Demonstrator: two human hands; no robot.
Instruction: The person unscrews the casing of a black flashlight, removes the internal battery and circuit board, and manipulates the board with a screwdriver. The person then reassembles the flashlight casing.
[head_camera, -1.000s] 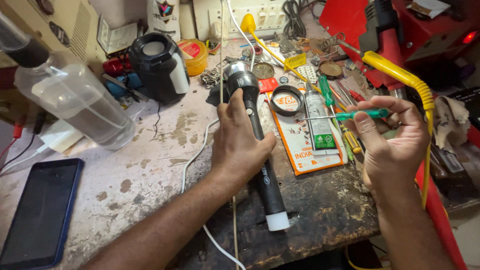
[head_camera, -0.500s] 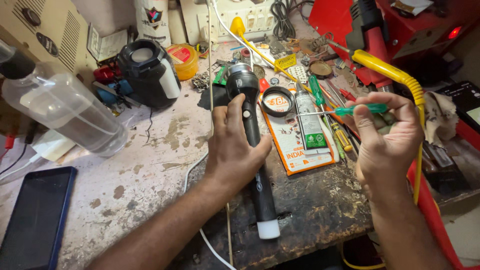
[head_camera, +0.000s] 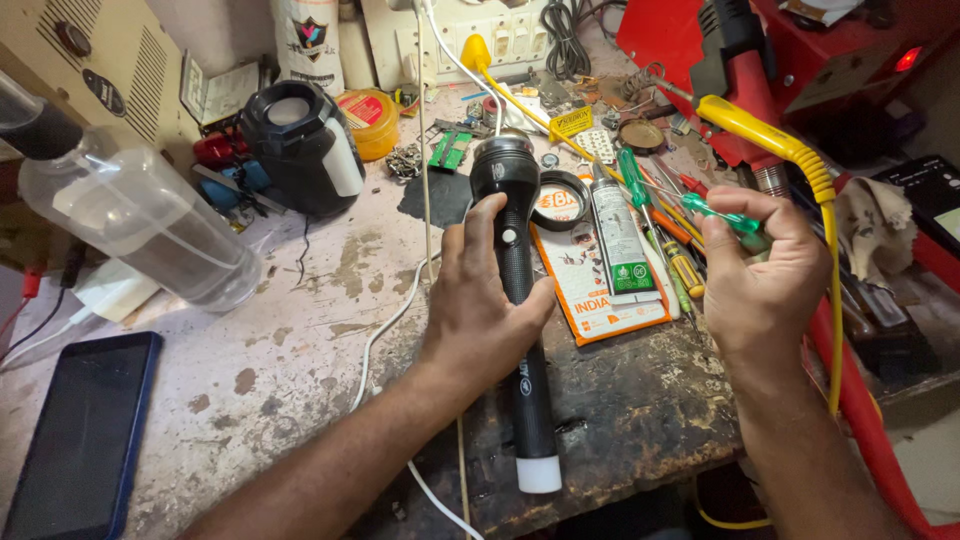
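My left hand (head_camera: 488, 300) grips a long black flashlight (head_camera: 521, 300) around its middle and presses it flat on the worn workbench (head_camera: 300, 340). Its head points away from me and its white tail cap lies near the front edge. My right hand (head_camera: 765, 280) is raised to the right and pinches a small green-handled screwdriver (head_camera: 722, 214) between the fingertips. A black lens ring (head_camera: 560, 200) and a white glue tube (head_camera: 618, 235) lie on an orange card (head_camera: 590, 290) between the two hands.
A yellow soldering iron (head_camera: 770, 140) with its cable arcs over the right side beside a red tool. Several screwdrivers lie near the card. A black speaker (head_camera: 300, 145), a clear plastic bottle (head_camera: 150, 225) and a dark phone (head_camera: 80, 430) sit to the left.
The view has tilted down slightly. My right hand has turned the green screwdriver a little within its fingers; my left hand keeps the same grip on the flashlight.
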